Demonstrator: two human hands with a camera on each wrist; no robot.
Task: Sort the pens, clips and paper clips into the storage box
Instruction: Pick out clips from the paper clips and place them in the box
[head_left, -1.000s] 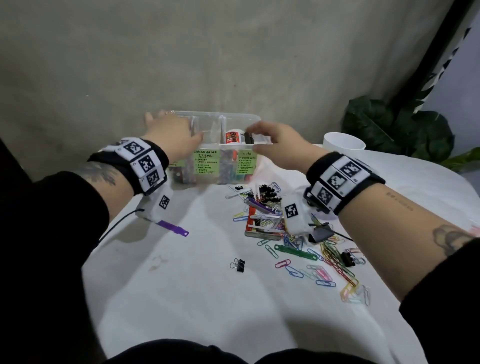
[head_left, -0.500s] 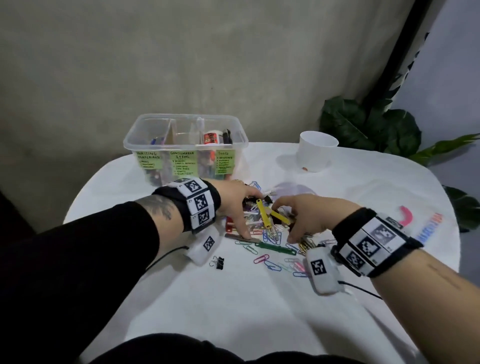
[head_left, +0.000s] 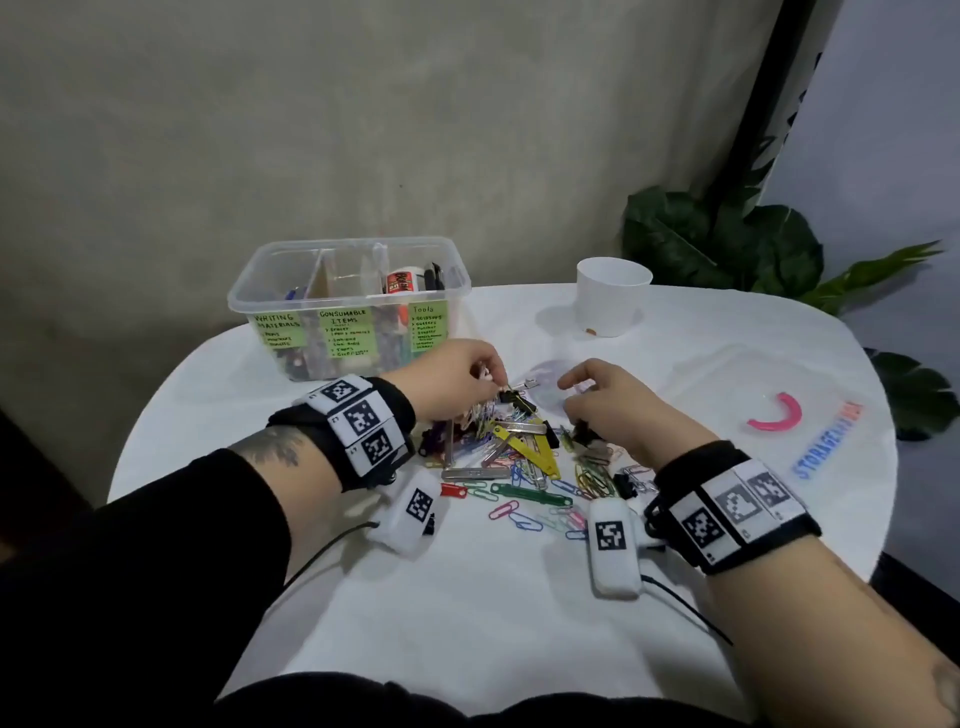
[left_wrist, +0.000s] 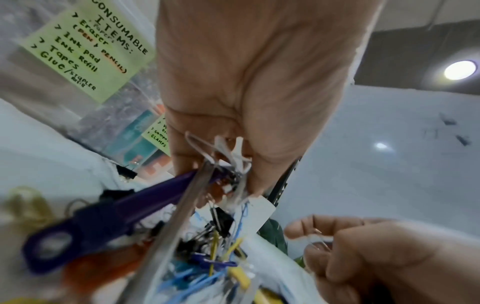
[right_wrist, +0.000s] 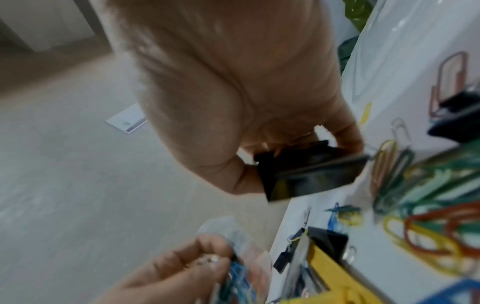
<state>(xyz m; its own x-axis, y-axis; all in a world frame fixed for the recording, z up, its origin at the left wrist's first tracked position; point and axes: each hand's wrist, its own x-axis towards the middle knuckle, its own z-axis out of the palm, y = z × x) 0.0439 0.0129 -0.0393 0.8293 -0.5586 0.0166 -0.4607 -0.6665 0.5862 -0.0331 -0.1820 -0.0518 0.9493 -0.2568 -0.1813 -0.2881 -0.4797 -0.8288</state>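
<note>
Now, head view: both hands have come back from the storage box (head_left: 291, 299) at the table's (head_left: 467, 597) far-left edge to the paper clips (head_left: 524, 488) mid-table; another load coming, I'd say.
Left wrist: left hand (left_wrist: 246, 86) pinches a tangled bunch of clips.
Right wrist: right hand (right_wrist: 233, 92) grips a black binder clip (right_wrist: 311, 174).
Room: white cup (head_left: 613, 296), plant (head_left: 727, 244) at far-right edge.
</note>
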